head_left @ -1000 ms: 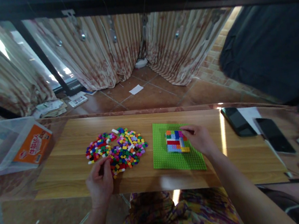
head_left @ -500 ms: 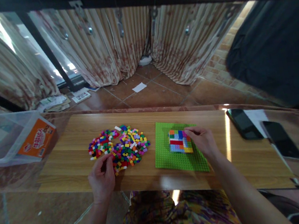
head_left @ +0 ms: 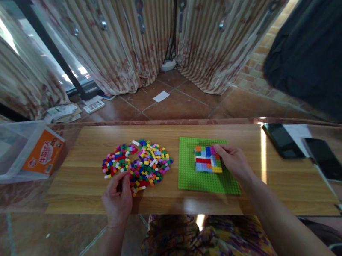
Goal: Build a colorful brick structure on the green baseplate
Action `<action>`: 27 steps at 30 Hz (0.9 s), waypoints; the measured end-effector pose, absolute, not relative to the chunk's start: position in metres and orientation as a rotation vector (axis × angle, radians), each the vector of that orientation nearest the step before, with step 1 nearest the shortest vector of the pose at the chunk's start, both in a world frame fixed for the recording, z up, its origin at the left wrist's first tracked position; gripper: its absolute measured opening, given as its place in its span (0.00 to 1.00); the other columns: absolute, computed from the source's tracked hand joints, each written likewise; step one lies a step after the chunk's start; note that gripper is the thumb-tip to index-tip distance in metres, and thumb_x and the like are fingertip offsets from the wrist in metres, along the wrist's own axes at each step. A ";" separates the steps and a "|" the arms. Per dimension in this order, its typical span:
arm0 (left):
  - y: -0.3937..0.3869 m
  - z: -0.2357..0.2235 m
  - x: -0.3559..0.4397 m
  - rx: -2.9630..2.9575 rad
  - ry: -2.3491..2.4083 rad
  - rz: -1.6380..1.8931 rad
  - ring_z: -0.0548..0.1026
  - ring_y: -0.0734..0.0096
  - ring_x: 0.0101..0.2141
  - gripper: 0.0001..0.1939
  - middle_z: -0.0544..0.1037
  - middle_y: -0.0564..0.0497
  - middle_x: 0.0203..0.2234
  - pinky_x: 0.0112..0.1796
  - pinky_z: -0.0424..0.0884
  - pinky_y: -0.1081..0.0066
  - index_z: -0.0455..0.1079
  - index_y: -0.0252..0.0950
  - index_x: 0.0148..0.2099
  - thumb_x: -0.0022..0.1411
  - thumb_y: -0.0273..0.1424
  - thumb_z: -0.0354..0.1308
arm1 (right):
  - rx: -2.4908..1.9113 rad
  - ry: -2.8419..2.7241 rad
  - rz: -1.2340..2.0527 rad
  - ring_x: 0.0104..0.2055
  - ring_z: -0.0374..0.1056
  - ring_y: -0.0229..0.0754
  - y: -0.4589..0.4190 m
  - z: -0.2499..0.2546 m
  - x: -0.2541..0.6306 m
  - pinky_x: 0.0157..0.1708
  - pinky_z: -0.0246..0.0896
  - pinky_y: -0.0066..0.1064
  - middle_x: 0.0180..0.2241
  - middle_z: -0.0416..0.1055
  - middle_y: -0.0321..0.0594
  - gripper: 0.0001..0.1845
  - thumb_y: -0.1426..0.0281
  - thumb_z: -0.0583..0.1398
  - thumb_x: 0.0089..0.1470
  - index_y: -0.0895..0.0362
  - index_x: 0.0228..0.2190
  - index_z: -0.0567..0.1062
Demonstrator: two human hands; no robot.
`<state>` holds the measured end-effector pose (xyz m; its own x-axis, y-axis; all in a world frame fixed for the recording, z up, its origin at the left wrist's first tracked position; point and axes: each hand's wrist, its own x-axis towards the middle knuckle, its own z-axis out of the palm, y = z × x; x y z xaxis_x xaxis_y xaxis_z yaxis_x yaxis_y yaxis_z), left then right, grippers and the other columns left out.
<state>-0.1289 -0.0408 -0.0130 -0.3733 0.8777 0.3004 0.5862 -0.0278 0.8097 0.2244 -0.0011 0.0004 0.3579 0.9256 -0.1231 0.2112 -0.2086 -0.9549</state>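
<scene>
A flat block of multicoloured building bricks [head_left: 207,160] sits on the green baseplate [head_left: 186,173]. My right hand [head_left: 235,162] has its thumb and fingers closed at the block's upper right corner, touching it by a pink brick. On the left lies a loose heap of small coloured bricks [head_left: 151,165]. At the heap's near left edge is my left hand [head_left: 117,197], thumb and forefinger pinched together. Whatever is between those fingertips is too small to make out.
Both brick groups lie on a wooden board [head_left: 74,173]. A clear plastic bin [head_left: 9,155] with an orange label stands at the left. Two dark phones [head_left: 282,140] and some white paper [head_left: 298,136] lie at the right. Curtains [head_left: 157,39] hang beyond the board.
The whole view has shifted slightly as my head moved. Both hands keep nearly the same places, the right at the block's corner and the left at the heap.
</scene>
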 end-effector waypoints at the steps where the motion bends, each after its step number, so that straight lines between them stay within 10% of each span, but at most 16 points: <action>1: -0.041 -0.014 -0.129 1.546 1.950 1.356 0.77 0.71 0.30 0.12 0.80 0.51 0.32 0.34 0.73 0.74 0.76 0.37 0.41 0.60 0.38 0.57 | -1.676 -1.048 0.919 0.33 0.72 0.42 -0.001 -0.001 0.225 0.35 0.66 0.31 0.31 0.79 0.40 0.23 0.51 0.63 0.45 0.58 0.32 0.81; 27: -0.047 -0.013 -0.127 1.438 1.883 1.428 0.77 0.67 0.35 0.14 0.80 0.48 0.34 0.39 0.73 0.68 0.75 0.37 0.42 0.63 0.39 0.54 | -1.695 -0.910 1.091 0.30 0.73 0.43 -0.001 0.001 0.233 0.30 0.70 0.33 0.30 0.79 0.40 0.23 0.54 0.69 0.36 0.56 0.32 0.81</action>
<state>-0.1273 -0.0472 -0.0134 -0.4087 0.8722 0.2686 0.4936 -0.0363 0.8689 0.2333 -0.0008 0.0006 0.3408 0.8993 -0.2742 0.1085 -0.3273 -0.9387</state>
